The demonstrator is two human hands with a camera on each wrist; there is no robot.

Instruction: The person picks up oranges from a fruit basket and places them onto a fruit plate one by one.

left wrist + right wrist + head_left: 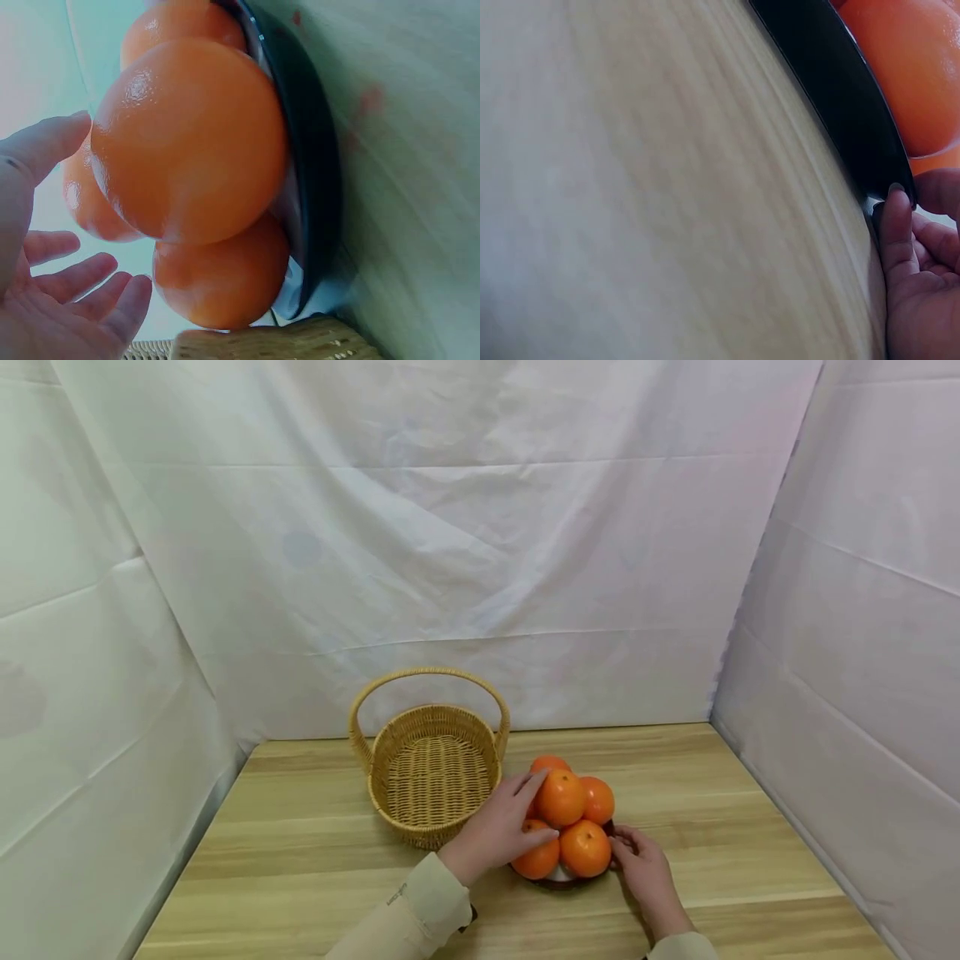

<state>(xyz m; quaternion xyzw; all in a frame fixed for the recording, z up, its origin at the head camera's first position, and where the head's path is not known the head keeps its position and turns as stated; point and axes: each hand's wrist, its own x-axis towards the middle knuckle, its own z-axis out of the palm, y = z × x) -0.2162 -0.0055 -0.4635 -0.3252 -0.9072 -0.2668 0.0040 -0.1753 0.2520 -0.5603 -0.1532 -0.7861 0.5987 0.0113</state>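
Several oranges are piled on a dark-rimmed plate [561, 885], with one orange [561, 797] on top of the others. My left hand [498, 827] lies over the left side of the pile, its thumb and fingers spread apart. In the left wrist view, this hand [67, 300] stands beside the large near orange [191, 142], and whether the thumb touches the fruit is unclear. On the right, my right hand [648, 872] pinches the plate's edge. The right wrist view shows its thumb [898, 232] against the outside of the black plate [847, 97], with a finger over the rim.
A wicker basket [382, 806] with a tall arched handle [431, 671] stands just left of the plate, close to my left forearm. Everything rests on a wood-grain table [300, 843]. White cloth [420, 552] hangs behind and along both sides.
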